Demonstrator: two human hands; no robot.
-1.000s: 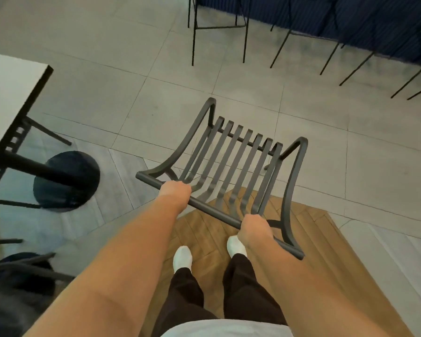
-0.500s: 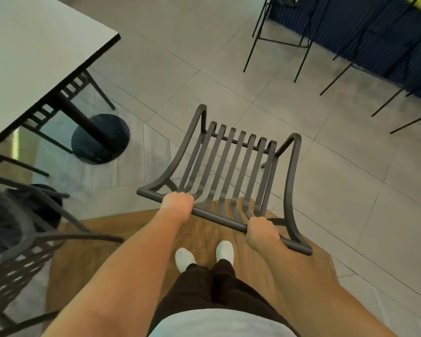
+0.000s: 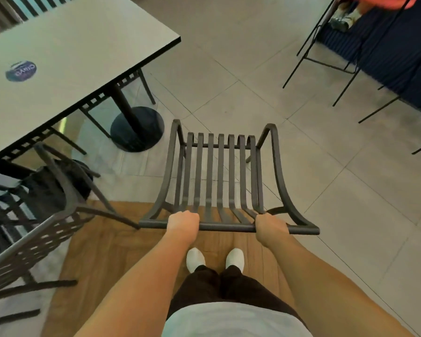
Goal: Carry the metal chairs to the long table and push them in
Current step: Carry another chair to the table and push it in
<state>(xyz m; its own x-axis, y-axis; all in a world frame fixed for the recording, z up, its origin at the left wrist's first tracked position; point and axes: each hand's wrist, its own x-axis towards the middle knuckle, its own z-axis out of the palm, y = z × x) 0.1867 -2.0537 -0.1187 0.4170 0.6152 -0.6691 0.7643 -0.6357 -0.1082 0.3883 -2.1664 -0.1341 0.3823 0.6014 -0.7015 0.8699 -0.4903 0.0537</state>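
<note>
Shift: long table [image 3: 66, 52] came nearer, filling the upper left.
Left hand [image 3: 183, 222]: grasped the slatted metal chair [image 3: 220, 176] top rail.
Right hand [image 3: 269, 226]: gripped likewise.
Chair: right of table.
Risk: legs might snag the table's pedestal base [image 3: 137, 128].

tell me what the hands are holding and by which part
Both hands grip the metal chair by its top back rail: left hand near the rail's left end, right hand toward its right end.
</note>
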